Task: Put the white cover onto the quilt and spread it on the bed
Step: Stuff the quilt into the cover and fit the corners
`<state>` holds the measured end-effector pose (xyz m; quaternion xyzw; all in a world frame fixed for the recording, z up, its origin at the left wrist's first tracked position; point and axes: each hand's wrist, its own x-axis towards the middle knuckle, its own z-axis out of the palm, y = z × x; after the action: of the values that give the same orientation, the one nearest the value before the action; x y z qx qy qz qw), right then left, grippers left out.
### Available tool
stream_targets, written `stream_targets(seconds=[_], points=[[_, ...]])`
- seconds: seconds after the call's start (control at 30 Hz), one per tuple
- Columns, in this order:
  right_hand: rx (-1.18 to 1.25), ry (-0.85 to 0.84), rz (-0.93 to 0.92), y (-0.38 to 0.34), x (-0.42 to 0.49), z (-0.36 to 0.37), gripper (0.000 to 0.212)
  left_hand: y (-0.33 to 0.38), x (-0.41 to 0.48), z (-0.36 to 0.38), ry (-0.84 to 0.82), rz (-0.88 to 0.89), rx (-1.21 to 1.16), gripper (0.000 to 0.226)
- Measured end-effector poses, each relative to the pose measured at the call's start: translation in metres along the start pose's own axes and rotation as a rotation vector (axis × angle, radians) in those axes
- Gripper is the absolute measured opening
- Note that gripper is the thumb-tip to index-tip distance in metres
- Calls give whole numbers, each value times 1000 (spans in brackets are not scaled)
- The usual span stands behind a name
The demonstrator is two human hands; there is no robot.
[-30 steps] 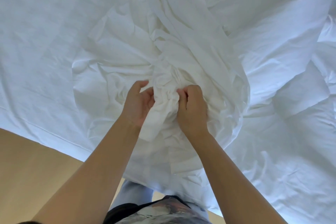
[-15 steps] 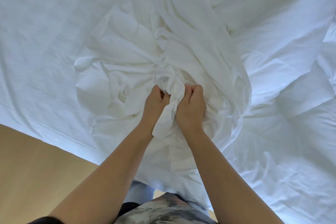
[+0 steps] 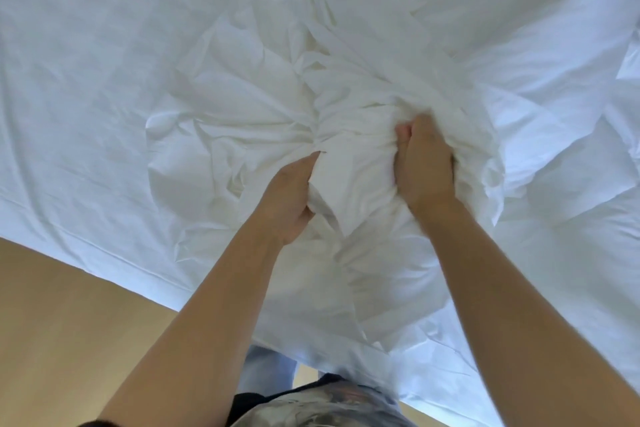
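Over bed [image 3: 86, 97] edge, L hand [image 3: 289, 198] & R hand [image 3: 424, 166] both gripping bunched white cover [image 3: 356, 156]

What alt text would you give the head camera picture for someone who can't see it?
The left hand and right hand grip a bunched white cover lying on a bed, seen from above. Rumpled white bedding spreads around it; tan floor shows at lower left.
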<state>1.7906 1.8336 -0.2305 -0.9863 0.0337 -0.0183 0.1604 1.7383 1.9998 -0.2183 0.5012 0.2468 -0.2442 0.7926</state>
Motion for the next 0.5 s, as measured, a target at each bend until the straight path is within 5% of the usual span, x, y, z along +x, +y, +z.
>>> stream_targets(seconds=[0.13, 0.23, 0.4, 0.5], points=[[185, 130, -54, -13, -29, 11, 15, 4, -2, -1, 40, 27, 9, 31], [436, 251, 36, -28, -55, 0, 27, 9, -2, 6, 128, 4, -9, 27], [455, 5, 91, -53, -67, -7, 34, 4, -5, 18, 201, 92, 53, 50], [235, -191, 59, -41, -49, -16, 27, 13, -7, 20, 289, 69, 34, 29]])
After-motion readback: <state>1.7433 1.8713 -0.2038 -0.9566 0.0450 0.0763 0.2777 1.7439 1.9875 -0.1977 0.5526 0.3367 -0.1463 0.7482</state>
